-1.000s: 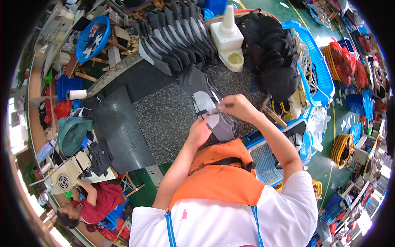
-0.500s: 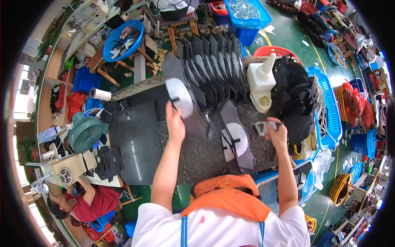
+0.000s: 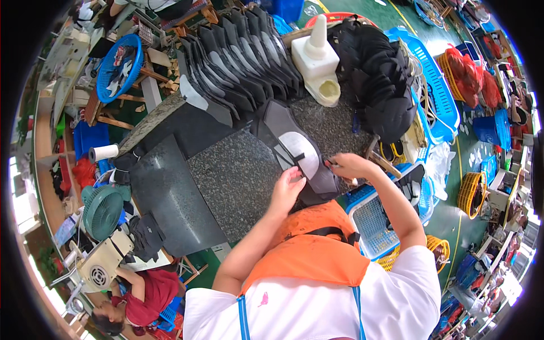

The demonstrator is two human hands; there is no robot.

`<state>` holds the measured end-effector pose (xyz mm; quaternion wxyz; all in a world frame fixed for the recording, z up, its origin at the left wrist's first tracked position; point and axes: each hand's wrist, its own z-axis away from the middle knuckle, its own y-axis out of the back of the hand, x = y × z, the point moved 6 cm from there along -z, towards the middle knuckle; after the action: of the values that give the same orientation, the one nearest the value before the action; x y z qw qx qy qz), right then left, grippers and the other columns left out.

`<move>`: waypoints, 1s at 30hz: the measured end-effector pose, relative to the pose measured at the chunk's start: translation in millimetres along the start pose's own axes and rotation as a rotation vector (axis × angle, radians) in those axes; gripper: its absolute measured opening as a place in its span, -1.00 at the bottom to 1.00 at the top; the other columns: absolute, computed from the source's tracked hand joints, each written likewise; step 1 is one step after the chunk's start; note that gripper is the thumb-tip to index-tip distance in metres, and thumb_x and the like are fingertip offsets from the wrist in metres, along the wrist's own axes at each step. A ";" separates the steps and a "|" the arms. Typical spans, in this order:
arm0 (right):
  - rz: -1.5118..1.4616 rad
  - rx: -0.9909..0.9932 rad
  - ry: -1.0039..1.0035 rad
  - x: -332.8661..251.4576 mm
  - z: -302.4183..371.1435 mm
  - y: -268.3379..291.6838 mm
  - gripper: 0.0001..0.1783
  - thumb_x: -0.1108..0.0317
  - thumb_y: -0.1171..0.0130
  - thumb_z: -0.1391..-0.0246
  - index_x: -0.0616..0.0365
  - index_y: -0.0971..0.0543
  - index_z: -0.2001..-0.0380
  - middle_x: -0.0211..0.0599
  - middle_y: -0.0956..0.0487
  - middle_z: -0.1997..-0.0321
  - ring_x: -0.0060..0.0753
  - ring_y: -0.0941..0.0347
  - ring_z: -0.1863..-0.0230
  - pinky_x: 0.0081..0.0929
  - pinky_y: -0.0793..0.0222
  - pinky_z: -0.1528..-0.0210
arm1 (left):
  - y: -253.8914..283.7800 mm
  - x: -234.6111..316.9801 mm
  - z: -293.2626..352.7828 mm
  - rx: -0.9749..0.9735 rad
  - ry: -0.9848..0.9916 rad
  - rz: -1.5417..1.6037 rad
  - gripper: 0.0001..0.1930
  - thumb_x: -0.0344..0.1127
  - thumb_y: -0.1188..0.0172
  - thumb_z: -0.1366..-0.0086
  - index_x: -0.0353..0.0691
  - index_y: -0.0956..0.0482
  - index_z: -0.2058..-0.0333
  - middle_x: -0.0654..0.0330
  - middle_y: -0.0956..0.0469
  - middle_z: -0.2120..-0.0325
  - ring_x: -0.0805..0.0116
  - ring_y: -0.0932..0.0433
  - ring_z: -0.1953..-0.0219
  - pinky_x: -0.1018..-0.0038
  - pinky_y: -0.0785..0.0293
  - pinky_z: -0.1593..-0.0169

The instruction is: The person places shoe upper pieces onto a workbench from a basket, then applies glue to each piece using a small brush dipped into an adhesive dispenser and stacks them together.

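Observation:
A dark grey padded piece (image 3: 277,119) with a white rounded patch (image 3: 301,153) and a thin black strap (image 3: 288,156) lies on the speckled worktop (image 3: 221,175) in front of me. My left hand (image 3: 288,190) is at its near left edge, with bent fingers closed on the strap's end. My right hand (image 3: 351,167) is by the piece's right edge, fingers closed; what they hold is mostly hidden, though a small pale bit shows below them. A row of similar grey pieces (image 3: 238,59) stands beyond, with one leaning at its left end.
A white glue bottle (image 3: 317,56) with an open cup stands behind the piece. Right of it are a black pile of parts (image 3: 377,85) and blue baskets (image 3: 436,85). A green fan (image 3: 102,211) and a person in red (image 3: 150,297) at a machine are at left.
My left hand has let go of a grey piece, which leans at the row's left end, and has come to the piece before me. My right hand has moved nearer it. The view has shifted.

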<state>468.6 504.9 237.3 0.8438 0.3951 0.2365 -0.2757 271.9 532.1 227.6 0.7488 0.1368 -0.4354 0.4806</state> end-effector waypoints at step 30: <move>0.159 1.027 0.255 18.4 -58.8 141.8 -0.71 0.46 -0.10 0.20 0.07 -0.53 0.29 -0.28 -0.52 0.39 -0.19 -0.42 0.32 -0.32 -0.35 0.24 | -31.4 90.9 -23.0 0.022 -0.195 0.831 -0.72 -0.51 0.05 -0.18 -0.27 -0.34 0.09 0.16 -0.47 0.16 0.37 -0.47 0.12 0.43 -0.40 0.02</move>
<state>563.9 622.7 268.1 0.5248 0.8042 0.1412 -0.2407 324.7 585.3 292.1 0.4456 0.0025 -0.5170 0.7309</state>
